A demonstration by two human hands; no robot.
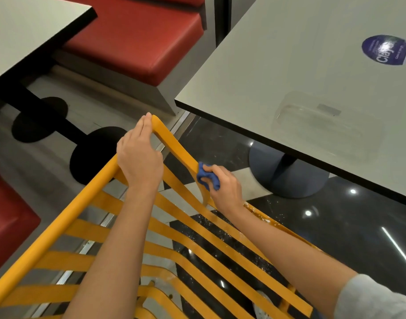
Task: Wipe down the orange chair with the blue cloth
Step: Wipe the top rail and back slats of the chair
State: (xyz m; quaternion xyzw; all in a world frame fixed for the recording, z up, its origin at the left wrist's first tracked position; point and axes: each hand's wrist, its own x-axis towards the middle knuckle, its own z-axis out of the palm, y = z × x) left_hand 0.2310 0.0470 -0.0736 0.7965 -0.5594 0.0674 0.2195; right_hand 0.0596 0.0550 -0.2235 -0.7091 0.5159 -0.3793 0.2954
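The orange chair (66,217) fills the lower half of the view, a slatted frame tilted toward me with one corner pointing away. My left hand (138,157) grips the frame at that far corner, fingers laid along the top rail. A small crumpled blue cloth (207,177) is bunched in my right hand (222,185) and pressed against the right-hand rail just below the corner. White specks and scuffs show on the right rail nearer to me.
A grey table (301,77) with a round blue sticker (387,49) stands at the right on a dark round base (287,176). Another grey table (24,31) is upper left. Red bench cushions (137,35) lie behind and at the left edge. The floor is glossy black and grey.
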